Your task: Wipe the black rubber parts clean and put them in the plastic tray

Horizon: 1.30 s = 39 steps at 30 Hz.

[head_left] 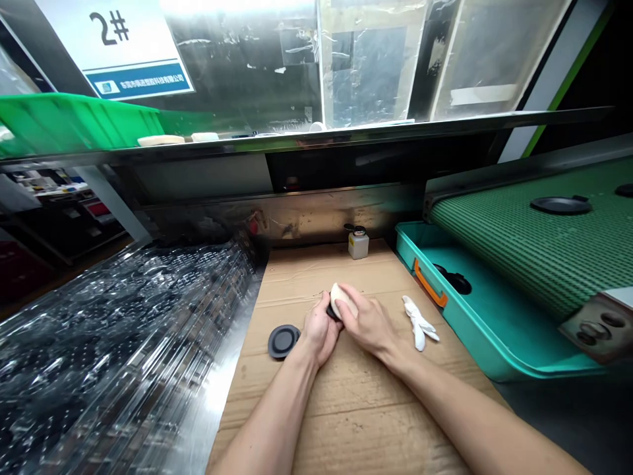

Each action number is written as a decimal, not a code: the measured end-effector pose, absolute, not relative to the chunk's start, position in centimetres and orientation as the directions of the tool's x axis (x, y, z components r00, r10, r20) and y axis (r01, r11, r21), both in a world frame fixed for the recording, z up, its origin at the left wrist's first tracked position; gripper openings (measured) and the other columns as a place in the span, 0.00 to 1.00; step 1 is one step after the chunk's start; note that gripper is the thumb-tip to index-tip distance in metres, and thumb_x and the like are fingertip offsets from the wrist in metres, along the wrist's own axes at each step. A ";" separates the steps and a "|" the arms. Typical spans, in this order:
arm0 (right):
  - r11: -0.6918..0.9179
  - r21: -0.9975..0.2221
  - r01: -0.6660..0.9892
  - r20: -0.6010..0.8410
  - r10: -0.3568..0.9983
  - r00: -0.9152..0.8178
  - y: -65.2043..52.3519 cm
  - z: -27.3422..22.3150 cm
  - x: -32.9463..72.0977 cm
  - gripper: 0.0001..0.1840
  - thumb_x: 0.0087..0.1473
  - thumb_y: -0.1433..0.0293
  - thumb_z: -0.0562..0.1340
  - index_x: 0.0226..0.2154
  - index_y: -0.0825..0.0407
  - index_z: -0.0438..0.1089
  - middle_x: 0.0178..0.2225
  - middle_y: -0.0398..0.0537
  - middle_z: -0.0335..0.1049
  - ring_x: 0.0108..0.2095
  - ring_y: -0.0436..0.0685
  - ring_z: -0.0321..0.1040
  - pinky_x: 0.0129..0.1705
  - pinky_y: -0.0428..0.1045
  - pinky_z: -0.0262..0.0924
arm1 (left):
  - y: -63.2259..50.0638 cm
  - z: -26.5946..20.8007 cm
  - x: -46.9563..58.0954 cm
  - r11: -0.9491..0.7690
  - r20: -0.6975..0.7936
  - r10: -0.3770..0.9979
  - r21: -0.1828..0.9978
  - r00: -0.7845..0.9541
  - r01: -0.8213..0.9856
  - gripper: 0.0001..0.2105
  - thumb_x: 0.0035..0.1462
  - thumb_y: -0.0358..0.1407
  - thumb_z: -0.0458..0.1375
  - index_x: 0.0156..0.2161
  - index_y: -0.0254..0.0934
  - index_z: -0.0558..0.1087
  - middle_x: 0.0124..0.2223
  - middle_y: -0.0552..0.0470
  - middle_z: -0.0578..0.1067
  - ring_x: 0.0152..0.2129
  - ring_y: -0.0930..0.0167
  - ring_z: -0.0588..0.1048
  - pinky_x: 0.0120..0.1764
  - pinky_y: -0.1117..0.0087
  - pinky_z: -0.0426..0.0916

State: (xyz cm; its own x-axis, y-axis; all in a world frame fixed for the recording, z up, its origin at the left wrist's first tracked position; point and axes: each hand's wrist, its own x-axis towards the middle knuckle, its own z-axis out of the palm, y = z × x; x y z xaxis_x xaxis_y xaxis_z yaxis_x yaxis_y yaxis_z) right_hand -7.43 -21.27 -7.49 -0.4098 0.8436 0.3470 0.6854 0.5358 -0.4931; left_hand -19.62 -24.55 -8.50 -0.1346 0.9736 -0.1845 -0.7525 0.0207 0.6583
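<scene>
Over the cardboard sheet (pixel 366 412), my two hands meet at the middle. My left hand (pixel 319 330) is closed around a black part (pixel 333 313), most of which is hidden by the fingers. In my right hand (pixel 368 320) is a cream-white pad (pixel 343 300), pressed against the black part. Left of my left hand, a round black lid-like disc (pixel 283 341) lies flat on the cardboard. A white glove (pixel 419 323) lies to the right of my right hand.
A small white bottle (pixel 359 244) stands at the cardboard's back. On the right, a teal bin (pixel 475 330) with black parts sits beneath a green conveyor belt (pixel 539 231). Stacked clear plastic trays (pixel 113 343) fill the left. A green basket (pixel 79 125) rests on the shelf above.
</scene>
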 end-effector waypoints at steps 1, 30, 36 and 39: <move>0.484 -0.485 0.729 0.335 0.872 -0.357 -21.0 -7.5 -7.4 0.24 0.60 0.58 0.50 0.58 0.42 0.59 0.37 0.49 0.76 0.37 0.61 0.73 0.36 0.51 0.62 | -24.5 -8.5 -19.6 0.031 -0.190 0.974 0.659 -0.126 -0.752 0.13 0.61 0.38 0.52 0.42 0.30 0.72 0.43 0.40 0.76 0.41 0.65 0.74 0.47 0.61 0.69; 0.457 -0.748 0.481 0.213 0.852 -0.478 -18.3 -6.8 -5.0 0.17 0.51 0.63 0.58 0.43 0.48 0.75 0.40 0.45 0.76 0.41 0.57 0.71 0.44 0.49 0.62 | -24.4 -8.0 -18.9 -0.018 -0.176 0.959 0.742 -0.220 -0.670 0.10 0.61 0.36 0.52 0.38 0.30 0.71 0.38 0.41 0.77 0.37 0.66 0.76 0.44 0.60 0.70; 0.427 -0.799 0.424 0.196 0.851 -0.487 -18.5 -6.3 -4.8 0.17 0.52 0.63 0.57 0.42 0.48 0.75 0.41 0.45 0.76 0.41 0.55 0.71 0.44 0.46 0.62 | -24.5 -7.9 -18.6 -0.032 -0.142 0.965 0.771 -0.220 -0.636 0.11 0.59 0.38 0.54 0.39 0.31 0.72 0.38 0.43 0.77 0.37 0.65 0.76 0.44 0.60 0.70; 0.398 -0.750 0.528 0.194 0.896 -0.399 -18.8 -6.2 -5.1 0.17 0.51 0.63 0.58 0.42 0.48 0.76 0.40 0.46 0.76 0.43 0.58 0.70 0.46 0.49 0.61 | -24.5 -7.9 -18.6 -0.040 -0.143 0.962 0.768 -0.232 -0.640 0.10 0.59 0.38 0.54 0.38 0.31 0.71 0.38 0.43 0.77 0.37 0.66 0.75 0.44 0.61 0.70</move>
